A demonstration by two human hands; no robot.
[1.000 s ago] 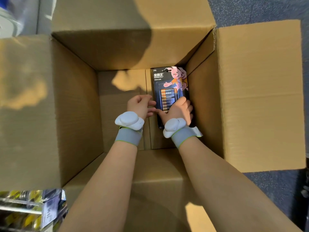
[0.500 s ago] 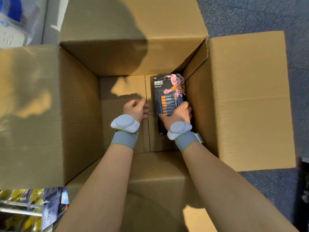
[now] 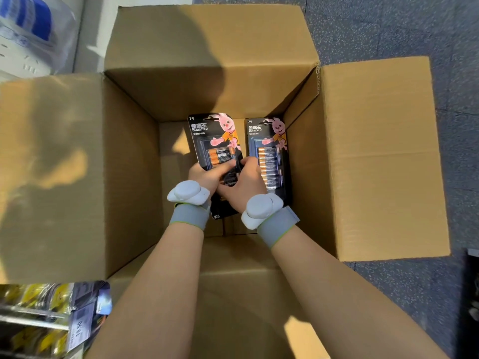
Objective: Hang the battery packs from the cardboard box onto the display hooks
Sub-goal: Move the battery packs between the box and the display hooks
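Holding one pack (image 3: 215, 141) low inside the box (image 3: 363, 156), both hands on it. Left hand (image 3: 204, 174) wrapped round the lower left edge, fingers curled across the blister front over the batteries. Right hand (image 3: 246, 182) clamped on the lower right part; fingertips hidden, so probably pinching the edge, exact grip unclear. Hands touching each other, side by side. Pack slightly tilted, bunny-print top end toward the far wall. Second pack (image 3: 269, 156) lying flat on the box bottom against the right wall, just beside the held one, its left edge partly covered by the right hand. Box open, all four flaps folded out, standing on a grey speckled floor (image 3: 388, 29). Grey bands (image 3: 190, 216) with white pods on both wrists. Shelf (image 3: 31, 322) at lower left with yellow-and-black goods, blurred, plus a price tag (image 3: 80, 330) on its rail. White-and-blue packaging (image 3: 28, 29) at upper left, too blurred to read.
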